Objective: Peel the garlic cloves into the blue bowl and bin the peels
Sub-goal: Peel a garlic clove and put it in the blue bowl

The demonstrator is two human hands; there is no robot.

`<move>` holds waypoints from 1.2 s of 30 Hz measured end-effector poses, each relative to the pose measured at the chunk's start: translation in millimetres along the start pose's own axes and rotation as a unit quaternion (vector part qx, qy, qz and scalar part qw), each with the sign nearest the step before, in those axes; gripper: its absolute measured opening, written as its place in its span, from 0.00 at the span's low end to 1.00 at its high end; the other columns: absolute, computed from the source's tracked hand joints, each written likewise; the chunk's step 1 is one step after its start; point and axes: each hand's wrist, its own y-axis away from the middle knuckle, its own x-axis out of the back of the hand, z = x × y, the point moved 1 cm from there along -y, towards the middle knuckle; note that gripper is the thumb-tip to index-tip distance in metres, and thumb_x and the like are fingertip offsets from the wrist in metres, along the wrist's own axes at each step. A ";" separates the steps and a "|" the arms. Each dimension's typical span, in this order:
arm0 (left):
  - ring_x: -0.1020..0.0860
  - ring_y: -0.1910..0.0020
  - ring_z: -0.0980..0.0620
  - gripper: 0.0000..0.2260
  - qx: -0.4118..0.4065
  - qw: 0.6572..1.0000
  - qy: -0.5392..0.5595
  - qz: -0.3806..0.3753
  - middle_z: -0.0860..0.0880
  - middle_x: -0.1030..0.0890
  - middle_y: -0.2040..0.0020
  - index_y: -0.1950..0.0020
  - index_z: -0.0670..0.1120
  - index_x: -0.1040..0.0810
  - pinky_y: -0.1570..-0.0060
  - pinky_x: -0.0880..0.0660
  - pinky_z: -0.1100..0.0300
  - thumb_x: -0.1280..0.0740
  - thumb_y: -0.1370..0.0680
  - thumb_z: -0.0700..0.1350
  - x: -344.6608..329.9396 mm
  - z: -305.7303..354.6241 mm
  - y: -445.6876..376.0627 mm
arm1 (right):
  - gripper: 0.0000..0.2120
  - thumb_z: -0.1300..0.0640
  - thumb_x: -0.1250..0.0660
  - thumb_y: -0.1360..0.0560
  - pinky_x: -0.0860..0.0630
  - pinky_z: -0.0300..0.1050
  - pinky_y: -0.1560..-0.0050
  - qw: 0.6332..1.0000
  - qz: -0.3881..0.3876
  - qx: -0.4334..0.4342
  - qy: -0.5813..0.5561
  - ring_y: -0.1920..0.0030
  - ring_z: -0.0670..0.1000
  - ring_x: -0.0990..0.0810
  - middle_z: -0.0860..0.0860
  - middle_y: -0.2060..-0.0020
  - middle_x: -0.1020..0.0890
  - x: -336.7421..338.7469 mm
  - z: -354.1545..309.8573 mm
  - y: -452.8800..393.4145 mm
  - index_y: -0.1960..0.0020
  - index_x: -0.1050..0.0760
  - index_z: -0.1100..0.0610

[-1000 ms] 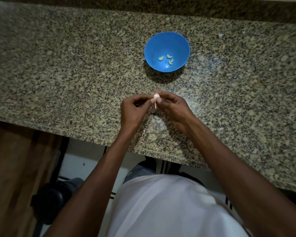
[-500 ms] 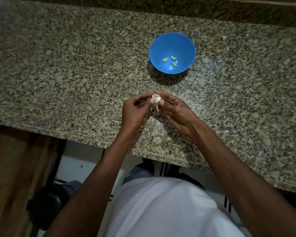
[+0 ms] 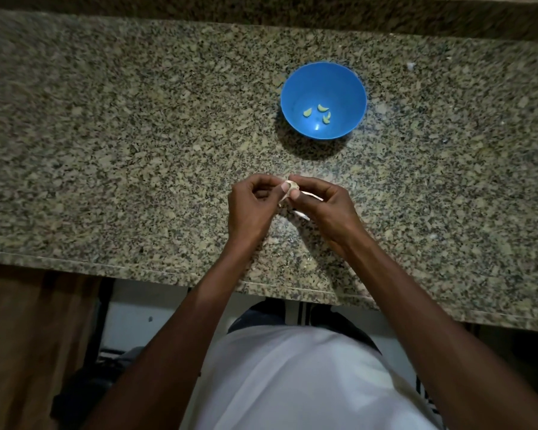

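A blue bowl [image 3: 295, 88] stands on the granite counter [image 3: 137, 135], with three peeled garlic cloves [image 3: 319, 111] at its bottom. Nearer to me, both hands meet over the counter and pinch one small garlic clove [image 3: 291, 185] between their fingertips. My left hand [image 3: 252, 209] grips it from the left with thumb and forefinger. My right hand [image 3: 326, 209] grips it from the right, and thin pale strips of peel [image 3: 312, 196] stick out between its fingers. Most of the clove is hidden by the fingertips.
The counter's front edge [image 3: 168, 271] runs below my wrists. A small white scrap [image 3: 411, 66] lies on the counter to the right of the bowl. A dark wall strip [image 3: 261, 10] bounds the counter at the back. No bin is in view.
Both hands stay together on the clove with small finger shifts. A strip of peel now shows longer between my right fingers. The view has drifted slightly.
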 end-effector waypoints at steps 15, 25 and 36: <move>0.18 0.55 0.58 0.06 0.098 0.991 -0.055 -0.078 0.49 0.16 0.52 0.45 0.43 0.18 0.59 0.25 0.67 0.32 0.17 0.45 -15.1 -14.5 -8.4 | 0.15 0.61 0.22 0.25 0.16 0.60 0.41 0.986 0.094 0.053 0.129 0.45 0.54 0.12 0.56 0.46 0.12 -8.7 6.5 13.7 0.39 0.16 0.62; 0.17 0.49 0.53 0.04 0.087 0.993 -0.039 -0.070 0.50 0.16 0.51 0.49 0.46 0.19 0.45 0.17 0.51 0.27 0.20 0.44 -7.2 -14.0 -10.8 | 0.18 0.56 0.21 0.26 0.15 0.45 0.44 0.972 0.100 0.070 0.199 0.47 0.45 0.13 0.51 0.46 0.12 -8.6 0.1 10.2 0.38 0.15 0.60; 0.15 0.48 0.53 0.07 0.103 0.988 0.108 -0.035 0.48 0.13 0.47 0.42 0.44 0.14 0.50 0.18 0.61 0.28 0.20 0.39 12.5 -28.9 0.4 | 0.10 0.64 0.35 0.19 0.23 0.52 0.59 0.842 0.037 0.187 0.504 0.61 0.57 0.20 0.62 0.60 0.17 -3.7 -15.9 -13.5 0.54 0.17 0.66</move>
